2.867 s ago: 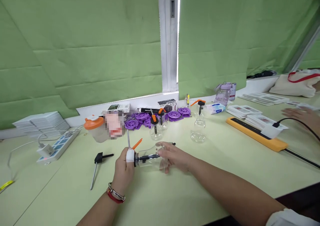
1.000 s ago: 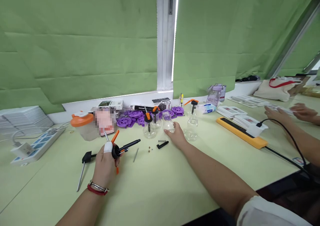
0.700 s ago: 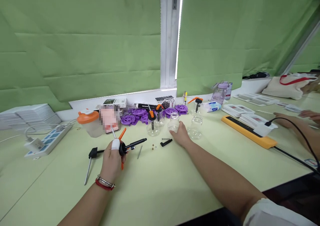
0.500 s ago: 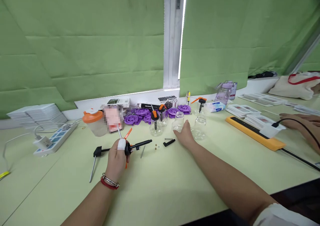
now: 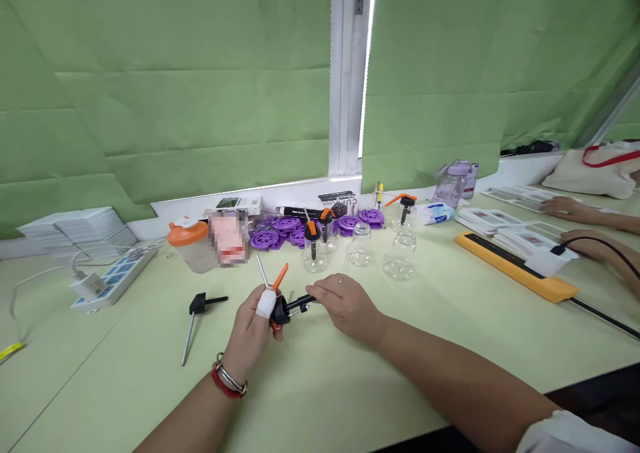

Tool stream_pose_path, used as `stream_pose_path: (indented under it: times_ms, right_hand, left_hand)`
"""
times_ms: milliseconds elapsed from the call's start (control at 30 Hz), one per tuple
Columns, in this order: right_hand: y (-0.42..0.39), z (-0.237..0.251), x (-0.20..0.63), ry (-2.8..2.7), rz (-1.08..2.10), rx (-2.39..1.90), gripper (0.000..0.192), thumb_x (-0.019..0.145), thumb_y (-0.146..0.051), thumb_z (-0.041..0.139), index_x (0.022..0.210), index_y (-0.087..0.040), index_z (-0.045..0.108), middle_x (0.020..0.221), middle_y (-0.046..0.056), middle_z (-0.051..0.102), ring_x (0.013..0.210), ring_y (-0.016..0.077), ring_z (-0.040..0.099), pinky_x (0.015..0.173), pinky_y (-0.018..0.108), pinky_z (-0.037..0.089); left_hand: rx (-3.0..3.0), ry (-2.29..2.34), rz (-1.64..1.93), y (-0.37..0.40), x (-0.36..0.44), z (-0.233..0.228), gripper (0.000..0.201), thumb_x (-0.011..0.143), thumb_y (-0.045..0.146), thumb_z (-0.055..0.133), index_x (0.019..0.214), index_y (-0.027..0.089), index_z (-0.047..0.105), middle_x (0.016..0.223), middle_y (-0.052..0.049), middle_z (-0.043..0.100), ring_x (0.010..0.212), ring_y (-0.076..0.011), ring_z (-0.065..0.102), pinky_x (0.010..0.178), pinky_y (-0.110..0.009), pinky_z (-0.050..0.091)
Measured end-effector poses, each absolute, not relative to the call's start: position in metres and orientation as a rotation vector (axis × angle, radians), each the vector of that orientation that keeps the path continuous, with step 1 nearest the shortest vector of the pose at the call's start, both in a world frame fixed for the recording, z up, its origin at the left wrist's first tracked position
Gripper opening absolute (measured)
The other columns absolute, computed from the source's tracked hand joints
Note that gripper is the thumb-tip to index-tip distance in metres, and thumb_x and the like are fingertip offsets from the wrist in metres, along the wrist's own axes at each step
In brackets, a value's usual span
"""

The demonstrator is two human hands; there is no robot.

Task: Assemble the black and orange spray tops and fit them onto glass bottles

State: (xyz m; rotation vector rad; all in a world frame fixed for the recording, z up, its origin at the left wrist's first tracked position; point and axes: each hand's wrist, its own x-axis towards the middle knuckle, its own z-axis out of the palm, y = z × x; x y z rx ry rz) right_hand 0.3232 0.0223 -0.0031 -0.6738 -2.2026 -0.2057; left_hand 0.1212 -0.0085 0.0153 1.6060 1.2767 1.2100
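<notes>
My left hand [image 5: 253, 319], with white tape on the thumb, is closed around a black jar-lid mechanism [image 5: 281, 311] with an orange lever and a thin metal rod. The mechanism's black shaft points right. At the end of that shaft, the fingers of my right hand [image 5: 350, 306] are closed on it; the fingertips hide the end. Left of my hands lies a black piece with a metal rod [image 5: 199, 304]. Behind them stand open glass jars [image 5: 399, 259] and a glass jar with a black-and-orange top [image 5: 314, 247].
Purple plastic parts [image 5: 287, 225] and an orange-lidded cup [image 5: 193, 249] line the back. A white power strip [image 5: 117, 283] lies left; a yellow one [image 5: 515, 269] lies right, near white card stacks [image 5: 493, 223]. Another person's hands [image 5: 593, 243] rest at far right.
My right hand has let go of a glass jar, leaving it standing, and come back left to the mechanism's shaft. My left hand has moved slightly right with the mechanism.
</notes>
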Motion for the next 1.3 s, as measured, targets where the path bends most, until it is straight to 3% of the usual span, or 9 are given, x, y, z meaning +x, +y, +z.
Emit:
stream_pose_path:
  times_ms: [100,200,267,433,633,800,933,1100,1300]
  right_hand:
    - [0.019,0.008,0.331,-2.086,0.106,-0.775,0.024,0.092,-0.021,0.037,0.106,-0.018,0.057,0.088,0.009,0.062,0.079,0.0178,0.056,0.071,0.031,0.046]
    - [0.015,0.017,0.338,-2.042,0.536,-0.849,0.026,0.093,-0.027,0.036,0.098,-0.019,0.060,0.075,0.003,0.057,0.069,0.0143,0.052,0.063,0.026,0.043]
    - [0.015,0.017,0.340,-2.056,0.797,-0.884,0.027,0.092,-0.030,0.037,0.090,-0.018,0.061,0.067,0.000,0.052,0.061,0.0121,0.047,0.057,0.024,0.039]
    - [0.030,-0.005,0.339,-2.054,1.094,-1.107,0.030,0.087,-0.030,0.043,0.068,-0.016,0.061,0.058,-0.002,0.048,0.054,0.0104,0.040,0.054,0.023,0.035]
    - [0.042,-0.033,0.338,-1.966,1.028,-1.127,0.020,0.081,-0.024,0.052,0.086,-0.020,0.071,0.084,0.002,0.066,0.079,0.0166,0.058,0.076,0.031,0.043]
    - [0.040,-0.038,0.345,-1.984,0.939,-1.141,0.021,0.080,-0.023,0.054,0.093,-0.022,0.071,0.086,0.003,0.066,0.080,0.0181,0.059,0.077,0.033,0.046]
    - [0.040,-0.042,0.348,-1.908,1.017,-1.170,0.021,0.077,-0.023,0.059,0.094,-0.021,0.070,0.091,0.004,0.067,0.084,0.0193,0.060,0.080,0.035,0.047]
    - [0.043,-0.048,0.348,-1.788,1.148,-1.268,0.027,0.073,-0.019,0.062,0.099,-0.018,0.068,0.084,0.003,0.065,0.073,0.0164,0.060,0.074,0.033,0.048]
    - [0.043,-0.047,0.344,-1.740,1.190,-1.286,0.027,0.071,-0.012,0.062,0.098,-0.016,0.066,0.071,0.001,0.059,0.060,0.0116,0.052,0.062,0.028,0.045]
  left_hand:
    - [1.745,1.338,1.448,-0.010,0.116,0.016,0.037,0.085,0.039,0.044,0.116,0.019,0.044,0.091,-0.006,0.060,0.074,-0.0175,0.058,0.065,-0.030,0.047]
    - [2.002,1.290,1.512,-0.013,0.113,0.017,0.060,0.074,0.033,0.059,0.128,0.021,0.036,0.119,-0.012,0.050,0.098,-0.0225,0.053,0.079,-0.034,0.046]
    - [2.069,1.214,1.330,-0.015,0.115,0.016,0.064,0.071,0.029,0.064,0.128,0.022,0.037,0.114,-0.010,0.052,0.095,-0.0218,0.053,0.080,-0.034,0.046]
    - [1.676,1.208,0.949,-0.011,0.129,0.005,0.038,0.074,0.037,0.061,0.107,0.022,0.049,0.086,-0.002,0.058,0.070,-0.0155,0.055,0.061,-0.029,0.047]
    - [1.409,1.305,0.862,-0.005,0.139,-0.009,0.030,0.072,0.042,0.063,0.087,0.020,0.050,0.073,0.002,0.059,0.057,-0.0122,0.054,0.052,-0.025,0.043]
    - [1.395,1.331,0.865,-0.003,0.140,-0.015,0.029,0.070,0.040,0.065,0.087,0.019,0.055,0.079,-0.003,0.062,0.069,-0.0167,0.059,0.059,-0.029,0.046]
    - [1.438,1.368,0.816,-0.003,0.141,-0.016,0.032,0.070,0.040,0.063,0.095,0.019,0.060,0.074,-0.001,0.060,0.058,-0.0146,0.053,0.053,-0.027,0.042]
    - [1.700,1.438,0.778,-0.008,0.145,-0.017,0.024,0.076,0.042,0.054,0.083,0.020,0.063,0.063,0.001,0.054,0.056,-0.0146,0.046,0.053,-0.025,0.035]
    - [1.873,1.594,0.730,-0.009,0.154,-0.021,0.026,0.079,0.044,0.050,0.070,0.020,0.054,0.054,0.001,0.049,0.049,-0.0151,0.039,0.048,-0.025,0.026]
